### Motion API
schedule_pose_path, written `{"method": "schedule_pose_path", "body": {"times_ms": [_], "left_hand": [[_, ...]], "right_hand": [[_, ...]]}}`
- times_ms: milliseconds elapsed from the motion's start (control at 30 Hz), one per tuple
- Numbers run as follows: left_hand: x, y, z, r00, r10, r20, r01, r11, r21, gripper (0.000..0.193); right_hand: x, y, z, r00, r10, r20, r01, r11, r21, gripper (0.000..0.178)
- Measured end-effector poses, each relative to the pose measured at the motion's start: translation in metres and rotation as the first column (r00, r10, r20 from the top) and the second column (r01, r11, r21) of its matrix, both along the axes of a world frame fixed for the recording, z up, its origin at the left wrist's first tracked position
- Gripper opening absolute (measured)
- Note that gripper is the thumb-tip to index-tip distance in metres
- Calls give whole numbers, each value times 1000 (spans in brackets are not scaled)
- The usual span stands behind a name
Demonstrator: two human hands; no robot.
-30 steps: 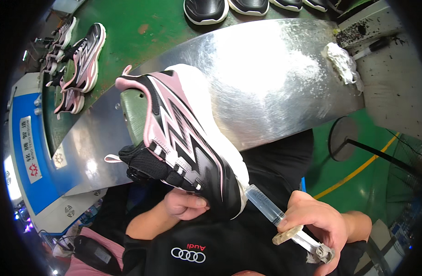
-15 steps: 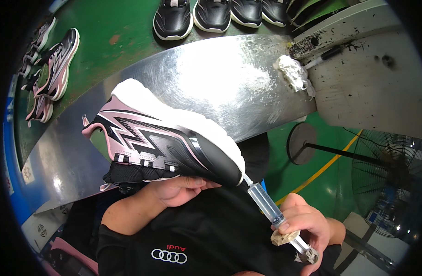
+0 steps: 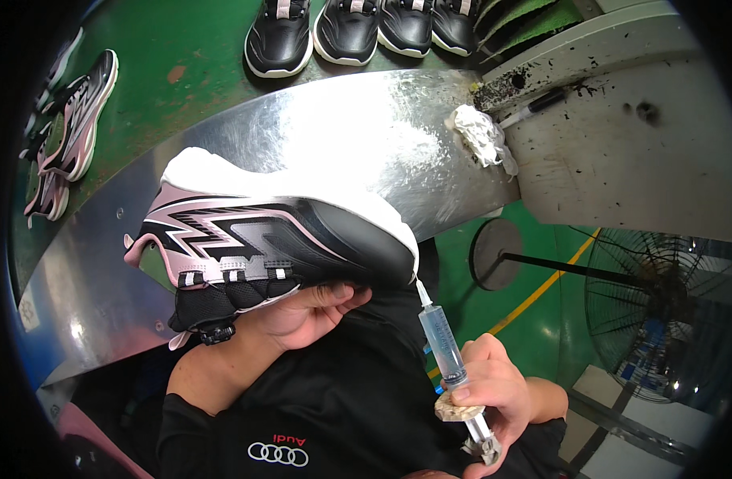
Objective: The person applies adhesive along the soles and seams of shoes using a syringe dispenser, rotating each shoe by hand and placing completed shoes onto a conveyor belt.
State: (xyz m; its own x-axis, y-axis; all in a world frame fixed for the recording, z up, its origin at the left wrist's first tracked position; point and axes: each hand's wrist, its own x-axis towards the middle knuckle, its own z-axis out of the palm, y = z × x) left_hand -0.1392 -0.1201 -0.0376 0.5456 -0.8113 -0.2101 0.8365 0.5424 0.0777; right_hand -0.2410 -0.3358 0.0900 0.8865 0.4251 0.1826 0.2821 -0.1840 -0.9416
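Observation:
A black and pink sneaker [image 3: 302, 231] with a thick white sole lies on its side in the air, sole facing away from me and toe to the right. My left hand [image 3: 314, 311] grips it from below, fingers around the upper; part of those fingers is hidden behind the shoe. In my right hand [image 3: 493, 383] is a clear syringe [image 3: 441, 335], its barrel between the fingers and the thumb end near the taped plunger. The white nozzle points up and meets the toe's edge, where the sole joins the black upper. Clear liquid appears to fill the barrel.
Under and beyond the shoe runs a shiny metal bench [image 3: 366, 120]. Crumpled white tissue [image 3: 481, 136] and a black-capped marker [image 3: 533, 108] lie by a grey machine panel [image 3: 629, 152]. Several black shoes [image 3: 278, 40] line the green surface behind; pink ones [image 3: 78, 120] stand left. A fan [image 3: 661, 303] is at right.
The whole view has shifted, so the bench and the things on it sit further left. The syringe now stands steeper, its nozzle still at the toe's edge. Both hands keep their hold.

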Motion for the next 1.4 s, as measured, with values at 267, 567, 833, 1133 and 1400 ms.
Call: {"method": "schedule_pose_path", "body": {"times_ms": [267,567,833,1133,1400], "left_hand": [[5,-4,7,1000,13,26,-11,998,-54,27],[7,-8,15,999,40,23,-37,995,-91,30],[7,-5,22,999,47,21,-45,994,-96,31],[6,-8,23,998,54,25,-52,996,-74,30],[9,-9,24,998,55,15,-53,995,-85,31]], "right_hand": [[5,16,-9,964,-50,263,104,974,-199,67],[4,27,-34,879,-87,469,240,931,-277,58],[4,33,-39,855,-64,515,252,918,-305,55],[1,32,-47,847,-55,529,261,910,-323,54],[3,32,-51,848,-37,529,255,904,-344,54]]}}
